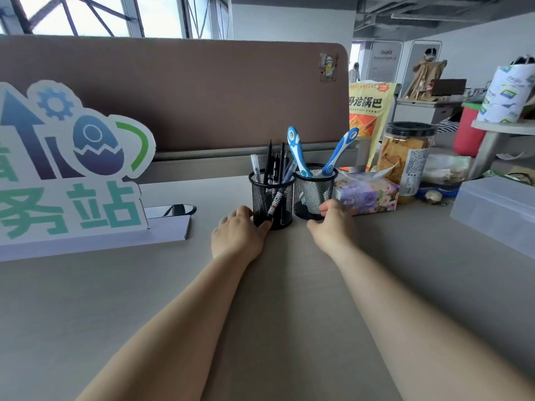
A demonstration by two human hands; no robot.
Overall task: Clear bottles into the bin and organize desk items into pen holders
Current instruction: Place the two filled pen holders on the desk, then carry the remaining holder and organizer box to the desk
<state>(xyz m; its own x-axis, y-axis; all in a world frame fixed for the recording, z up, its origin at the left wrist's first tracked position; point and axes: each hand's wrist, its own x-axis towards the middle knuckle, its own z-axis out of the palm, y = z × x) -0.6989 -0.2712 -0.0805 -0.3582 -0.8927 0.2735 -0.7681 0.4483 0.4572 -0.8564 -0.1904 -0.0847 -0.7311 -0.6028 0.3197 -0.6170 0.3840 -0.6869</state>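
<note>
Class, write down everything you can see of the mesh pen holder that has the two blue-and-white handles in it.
The mesh pen holder is a black wire-mesh cylinder, open-topped, standing upright on the desk. Two blue-and-white handles lean out of it. The right hand grips its base; the tissue pack sits close on its right, the second holder on its left.

A brown partition (185,94) backs the pale desk (86,299), with daylit windows (95,14) and white walls behind.

we're seeing beige desk (86,299), left pen holder (272,198) and right pen holder (314,195) standing side by side, tissue pack (367,195) lying alongside, sign (66,169) standing left
</note>
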